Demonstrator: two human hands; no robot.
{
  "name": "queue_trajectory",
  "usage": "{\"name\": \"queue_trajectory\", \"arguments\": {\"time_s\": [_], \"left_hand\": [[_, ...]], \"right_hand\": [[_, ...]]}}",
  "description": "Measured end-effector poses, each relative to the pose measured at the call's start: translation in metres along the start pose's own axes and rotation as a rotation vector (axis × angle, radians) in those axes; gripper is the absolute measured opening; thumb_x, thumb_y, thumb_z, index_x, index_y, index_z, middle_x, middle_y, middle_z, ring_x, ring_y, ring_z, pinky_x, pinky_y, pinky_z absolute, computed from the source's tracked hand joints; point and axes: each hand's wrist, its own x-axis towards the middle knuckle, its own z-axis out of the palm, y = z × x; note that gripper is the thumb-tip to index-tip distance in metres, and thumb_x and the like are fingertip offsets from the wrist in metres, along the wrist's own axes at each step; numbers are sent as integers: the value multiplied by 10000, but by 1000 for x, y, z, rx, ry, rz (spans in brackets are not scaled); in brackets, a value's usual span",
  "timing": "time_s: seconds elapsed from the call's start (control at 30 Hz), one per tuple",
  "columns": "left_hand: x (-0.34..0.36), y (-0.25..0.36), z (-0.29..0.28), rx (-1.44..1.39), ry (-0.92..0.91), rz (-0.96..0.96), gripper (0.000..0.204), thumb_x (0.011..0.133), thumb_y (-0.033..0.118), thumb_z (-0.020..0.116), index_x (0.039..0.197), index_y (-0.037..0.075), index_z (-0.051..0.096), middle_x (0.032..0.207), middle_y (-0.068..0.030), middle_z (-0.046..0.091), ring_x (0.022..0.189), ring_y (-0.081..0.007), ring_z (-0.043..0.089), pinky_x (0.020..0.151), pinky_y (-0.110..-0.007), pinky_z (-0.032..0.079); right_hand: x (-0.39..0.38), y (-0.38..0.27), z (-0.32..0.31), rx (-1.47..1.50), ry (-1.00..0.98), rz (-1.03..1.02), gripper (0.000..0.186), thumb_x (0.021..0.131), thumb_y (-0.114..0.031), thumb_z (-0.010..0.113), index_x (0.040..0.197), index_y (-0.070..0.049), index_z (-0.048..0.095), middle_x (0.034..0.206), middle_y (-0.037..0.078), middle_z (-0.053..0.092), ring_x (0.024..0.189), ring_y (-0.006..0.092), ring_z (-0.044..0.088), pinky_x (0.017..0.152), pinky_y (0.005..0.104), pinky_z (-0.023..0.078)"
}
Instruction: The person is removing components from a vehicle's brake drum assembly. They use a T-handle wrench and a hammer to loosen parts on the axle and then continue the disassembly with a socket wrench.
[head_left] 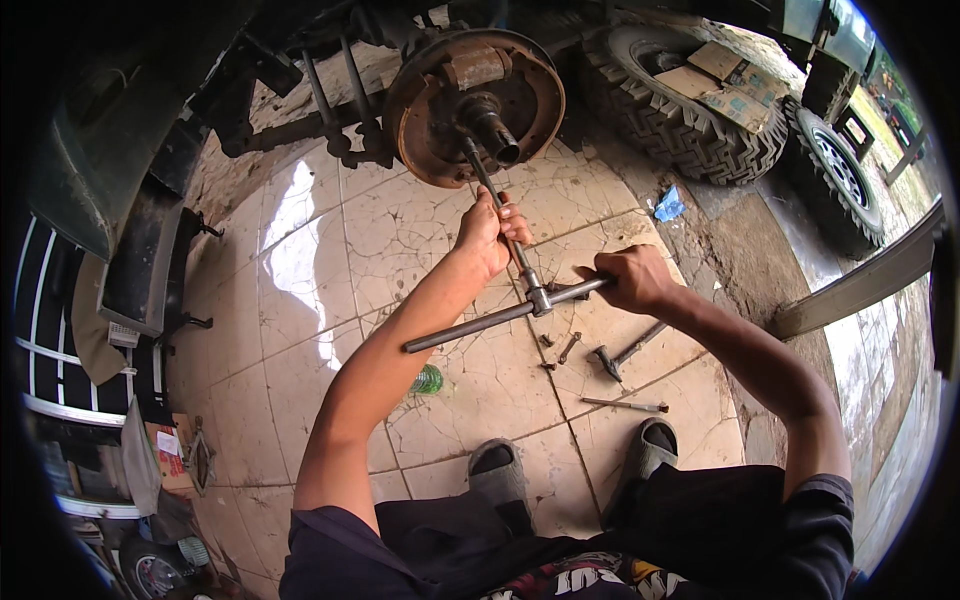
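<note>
My left hand (488, 232) is closed around a long steel extension bar (475, 160), whose far end meets the rusty brake backing plate (420, 110) just left and below the protruding hub spindle (490, 125). My right hand (632, 278) grips the right end of a sliding T-bar handle (465, 329), joined crosswise to the extension's near end and reaching left over my left forearm. Below the handle lie small bolts (547, 342), a short tool (570, 347), a hammer-like tool (610, 362) and a slim rod (625, 404) on cracked floor tiles.
The vehicle's axle and underbody (300, 100) fill the upper left. A large tire (700, 150) with cardboard on it, a smaller wheel (840, 180), blue scrap (668, 204) and a metal beam (860, 280) are at right. A green bottle (426, 378) lies by my left forearm.
</note>
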Motion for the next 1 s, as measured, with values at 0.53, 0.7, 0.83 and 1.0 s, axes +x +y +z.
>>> {"name": "queue_trajectory", "arguments": {"time_s": [0.53,0.7,0.83,1.0], "left_hand": [[1,-5,0,77,29,34,421,979,466,246,859,101,418,572,39,332,450,-72,267,454,-223,261],[2,-6,5,85,77,46,454,983,463,228,840,86,436,584,33,355,450,-71,277,445,-216,257],[3,-7,8,132,126,66,453,989,445,231,874,70,456,639,4,405,457,-78,306,430,-211,266],[11,-19,18,139,257,169,357,975,422,348,818,109,418,655,-2,421,474,-86,328,410,-209,253]], "right_hand": [[-118,140,42,-153,-493,323,626,728,-693,561,656,-74,618,567,134,579,558,328,595,510,431,460],[-115,136,89,-67,-578,270,620,752,-686,537,707,-72,606,593,133,584,575,332,592,493,437,442],[-117,139,108,-47,-552,240,575,782,-641,538,764,-69,590,625,131,586,598,341,594,496,442,444],[-125,148,132,-103,-406,8,429,818,-477,587,800,-48,569,863,109,562,898,274,538,768,371,449]]}}
